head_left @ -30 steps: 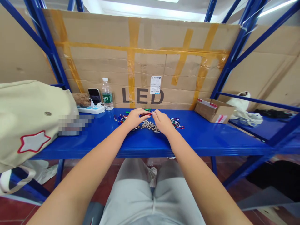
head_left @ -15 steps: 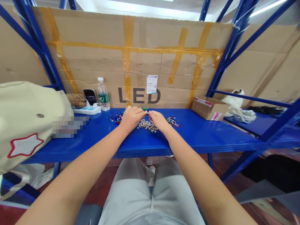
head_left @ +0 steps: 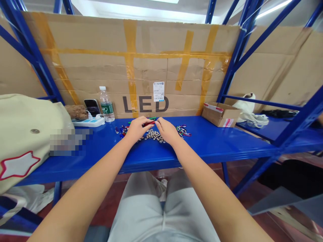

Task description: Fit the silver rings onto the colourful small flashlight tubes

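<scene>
A ceiling tube (head_left: 274,9) glares; edges stretch; one patch (head_left: 68,142) is pixelated.

We count two hands (head_left: 136,130) (head_left: 167,131), one bottle (head_left: 107,107), one phone (head_left: 92,107), one power strip (head_left: 91,122), one small carton (head_left: 220,116); silver discs (head_left: 153,135) too small to tally.

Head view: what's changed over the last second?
The scene has slid left; the camera apparently turned. More of the red piece shows than half a second ago. Unchanged: left hand holds it, right hand by its end; bottle and box unmoved.
</scene>
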The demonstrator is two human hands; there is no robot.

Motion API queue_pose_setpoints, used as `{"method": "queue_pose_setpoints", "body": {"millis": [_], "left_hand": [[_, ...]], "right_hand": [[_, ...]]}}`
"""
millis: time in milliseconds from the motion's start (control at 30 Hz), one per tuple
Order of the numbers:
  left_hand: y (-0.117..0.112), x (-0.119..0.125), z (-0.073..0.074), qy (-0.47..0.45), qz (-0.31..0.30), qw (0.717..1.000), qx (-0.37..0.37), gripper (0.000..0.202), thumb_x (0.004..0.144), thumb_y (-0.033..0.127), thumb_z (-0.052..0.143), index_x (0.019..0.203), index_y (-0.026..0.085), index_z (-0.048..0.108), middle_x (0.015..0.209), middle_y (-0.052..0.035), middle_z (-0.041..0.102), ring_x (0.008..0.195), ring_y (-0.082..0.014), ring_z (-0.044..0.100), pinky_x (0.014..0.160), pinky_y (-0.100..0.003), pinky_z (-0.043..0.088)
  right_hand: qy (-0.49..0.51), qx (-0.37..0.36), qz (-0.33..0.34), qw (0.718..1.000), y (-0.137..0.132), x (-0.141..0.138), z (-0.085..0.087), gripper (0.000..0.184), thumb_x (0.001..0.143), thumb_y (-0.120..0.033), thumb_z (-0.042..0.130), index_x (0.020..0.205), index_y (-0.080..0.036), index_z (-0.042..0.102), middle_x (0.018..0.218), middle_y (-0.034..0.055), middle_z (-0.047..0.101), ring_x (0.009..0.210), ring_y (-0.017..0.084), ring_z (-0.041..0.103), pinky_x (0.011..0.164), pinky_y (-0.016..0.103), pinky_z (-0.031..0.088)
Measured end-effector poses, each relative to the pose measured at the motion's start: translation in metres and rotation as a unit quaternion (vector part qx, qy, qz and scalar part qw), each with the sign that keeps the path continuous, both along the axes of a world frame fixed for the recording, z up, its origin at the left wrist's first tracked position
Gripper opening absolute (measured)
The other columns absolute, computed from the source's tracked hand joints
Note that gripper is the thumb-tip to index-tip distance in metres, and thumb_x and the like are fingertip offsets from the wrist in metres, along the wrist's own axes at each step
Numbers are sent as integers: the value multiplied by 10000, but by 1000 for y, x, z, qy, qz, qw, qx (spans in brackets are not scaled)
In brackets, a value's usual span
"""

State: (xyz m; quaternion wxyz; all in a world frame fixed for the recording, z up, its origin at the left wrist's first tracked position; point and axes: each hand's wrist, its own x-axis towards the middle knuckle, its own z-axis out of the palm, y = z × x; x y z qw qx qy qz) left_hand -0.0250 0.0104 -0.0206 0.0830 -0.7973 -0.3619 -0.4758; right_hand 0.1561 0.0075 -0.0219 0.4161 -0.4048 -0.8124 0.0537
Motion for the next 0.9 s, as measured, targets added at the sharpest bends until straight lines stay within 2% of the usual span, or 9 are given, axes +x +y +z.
{"method": "queue_pose_setpoints", "body": {"millis": [233,433,600,667,733,833,900], "left_hand": [[1,-3,-2,20,-9,1000,-16,222,866,379,628,936,206,749,832,-47,708,781,-173,640,737,-306,484],[-8,0,-1,96,92,990,42,184,904,330,595,977,241,738,929,-47,728,864,-184,658,731,-337,381],[-14,8,2,127,116,983,64,216,926,348,559,1017,234,719,931,-51,720,853,-184,649,709,-328,349],[-14,13,2,120,117,985,51,216,928,350,555,1020,237,714,948,-54,718,878,-187,647,709,-322,357],[-12,14,2,107,114,987,33,210,923,354,561,1016,242,713,971,-52,719,913,-194,645,720,-317,373],[-8,11,0,82,100,992,5,213,911,359,573,1016,240,714,981,-45,718,919,-196,645,752,-314,413],[-5,8,0,68,90,994,-12,214,902,355,579,1015,235,716,976,-44,715,903,-194,646,774,-313,440]], "right_hand": [[-5,10,62,998,8,1,-4,282,984,-325,332,730,-228,407,746,13,549,685,161,468,671,262,321],[46,-32,81,995,12,-3,-6,301,968,-327,329,693,-227,397,709,-6,528,713,152,483,689,251,340],[75,-58,91,991,8,0,0,351,974,-365,305,680,-218,430,691,-7,547,697,143,503,680,247,361],[54,-49,49,996,7,17,1,345,970,-398,327,731,-216,497,749,9,601,720,151,533,685,254,371],[31,-42,-59,997,6,46,-2,282,945,-413,406,822,-219,570,822,32,651,771,169,571,695,265,382],[-2,-61,-219,974,8,98,-12,221,884,-388,525,897,-200,641,862,68,688,804,197,608,692,281,401],[-44,-86,-237,967,11,124,-20,245,878,-374,535,921,-176,674,898,88,700,838,205,623,705,285,415]]}}
